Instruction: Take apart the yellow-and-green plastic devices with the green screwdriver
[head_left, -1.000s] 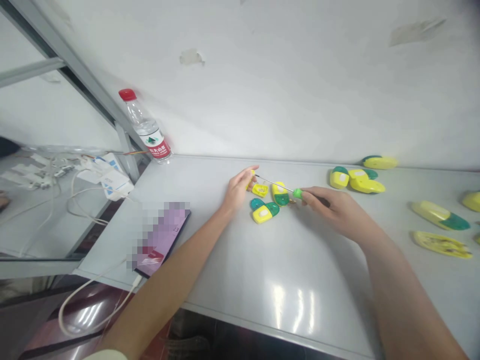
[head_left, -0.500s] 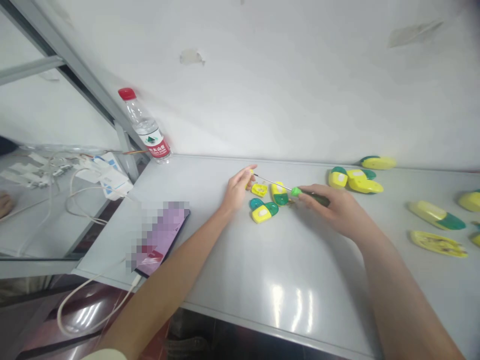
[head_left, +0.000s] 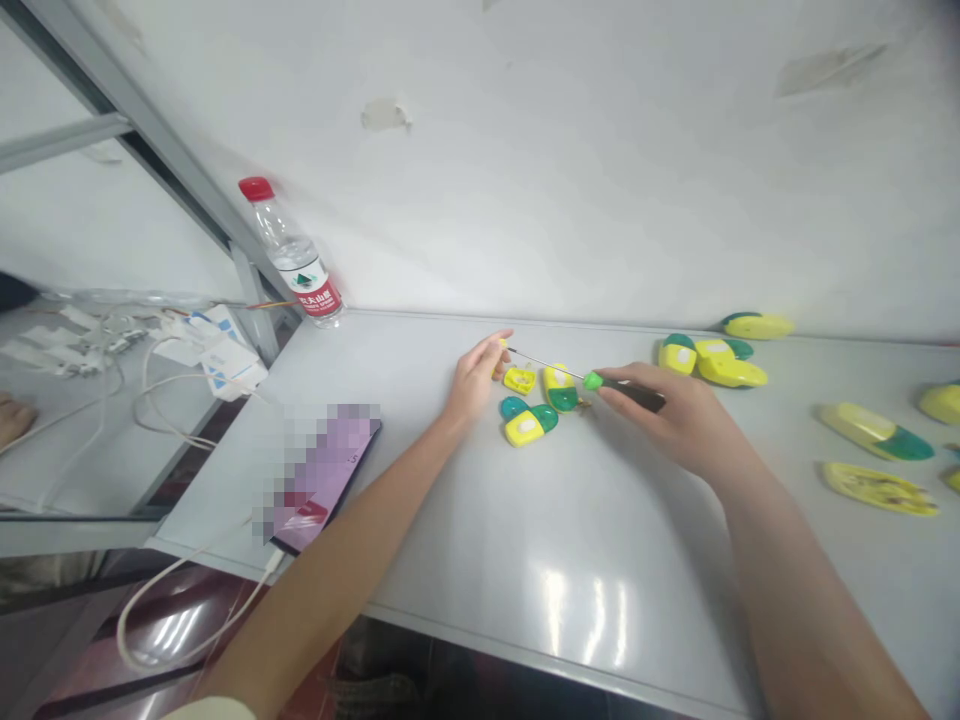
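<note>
Plainly, both of my 2 hands are occupied over the table. My left hand pinches a small yellow piece, mostly hidden by the fingers. My right hand grasps a screwdriver by its dark handle, and the thin shaft slants left to the yellow piece (whether the tip sits in a screw, I cannot tell). Just right of my left fingertips lies an open yellow shell. Right of that, below the shaft, is a yellow-and-green case; a 2nd yellow case lies nearer to me, with green and teal parts at its far side. At the far right, near the wall, is a cluster of yellow and green cases. On the left, a red-capped bottle stands at the far edge, and a phone lies nearer, beside my left forearm.
</note>
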